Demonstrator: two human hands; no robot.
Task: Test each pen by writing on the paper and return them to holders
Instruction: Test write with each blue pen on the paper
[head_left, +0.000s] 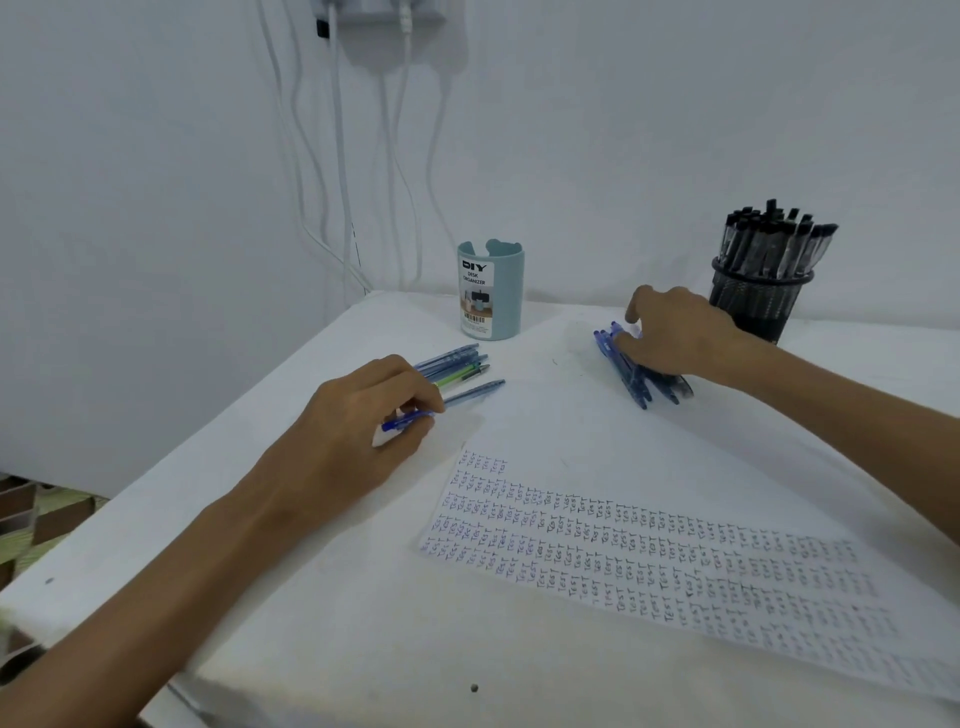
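My left hand (363, 415) grips a blue pen (470, 393) lying on the table, next to a small pile of blue and green pens (457, 366). Further right, my right hand (675, 335) rests with curled fingers on a bundle of dark blue pens (626, 371). The white paper (649, 540) covered with rows of "TEST" lies in front. A pale blue holder (491, 293) labelled "DIY desk organizer" stands at the back. A black mesh holder (758, 304) full of black pens (774, 239) stands at the back right.
The white table (260, 519) ends at a left edge with a drop to the floor. White cables (337, 156) hang down the wall behind the table corner. A small dark speck (474, 687) lies near the front.
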